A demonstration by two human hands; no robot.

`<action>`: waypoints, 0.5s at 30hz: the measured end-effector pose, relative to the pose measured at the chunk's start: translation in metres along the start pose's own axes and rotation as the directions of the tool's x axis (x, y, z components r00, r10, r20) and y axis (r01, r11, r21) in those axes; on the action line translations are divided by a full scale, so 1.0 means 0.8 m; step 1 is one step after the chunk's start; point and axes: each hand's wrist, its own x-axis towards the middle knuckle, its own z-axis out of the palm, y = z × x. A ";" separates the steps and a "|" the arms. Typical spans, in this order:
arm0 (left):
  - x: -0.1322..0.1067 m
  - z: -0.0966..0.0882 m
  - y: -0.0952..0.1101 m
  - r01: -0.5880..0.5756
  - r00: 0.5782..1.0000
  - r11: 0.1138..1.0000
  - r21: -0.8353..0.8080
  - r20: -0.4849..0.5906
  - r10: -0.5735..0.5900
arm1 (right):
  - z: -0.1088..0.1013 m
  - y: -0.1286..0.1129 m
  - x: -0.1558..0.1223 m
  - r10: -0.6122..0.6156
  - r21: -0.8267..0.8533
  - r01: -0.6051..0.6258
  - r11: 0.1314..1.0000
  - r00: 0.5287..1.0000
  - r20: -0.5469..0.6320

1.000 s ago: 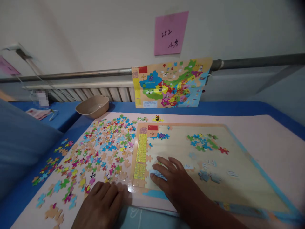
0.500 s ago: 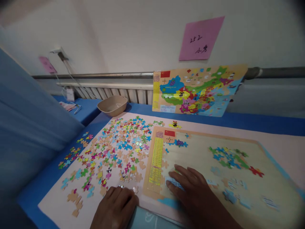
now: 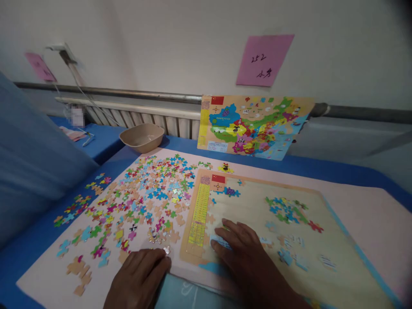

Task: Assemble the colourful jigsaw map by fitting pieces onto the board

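Note:
My left hand (image 3: 138,274) rests low at the near edge of the pink sheet, its fingers curled together. A pale shiny puzzle piece (image 3: 166,249) lies right at its fingertips; whether it is pinched I cannot make out. My right hand (image 3: 240,251) lies on the puzzle board (image 3: 247,206), fingers stretched and a little apart, partly covering a white panel with blue print (image 3: 222,241). Joined along the board's left side are a yellow text strip (image 3: 198,214) and a red flag section (image 3: 218,178). A purple-and-blue cluster (image 3: 230,192) sits near its top left.
Many loose puzzle pieces (image 3: 144,189) spread over the pink sheet left of the board. A joined blue-green cluster (image 3: 286,209) and a red piece (image 3: 315,226) lie on its right. Behind stand a beige basin (image 3: 143,137) and a map picture (image 3: 251,128) against the radiator pipe.
The view has shifted, so the scene sits further left. My right hand stays spread on the board. My left hand stays beside the board's near left corner, with the pale piece now showing at its fingertips.

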 end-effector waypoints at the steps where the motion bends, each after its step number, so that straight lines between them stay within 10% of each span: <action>1: -0.004 0.003 0.000 0.010 1.000 1.000 -0.005 0.002 -0.010 | 0.001 0.000 -0.002 0.008 0.021 -0.008 1.000 1.000 0.023; 15: -0.016 0.011 -0.011 -0.031 0.999 0.999 0.022 0.013 0.031 | 0.002 0.000 -0.003 0.066 0.062 -0.072 0.996 0.994 0.091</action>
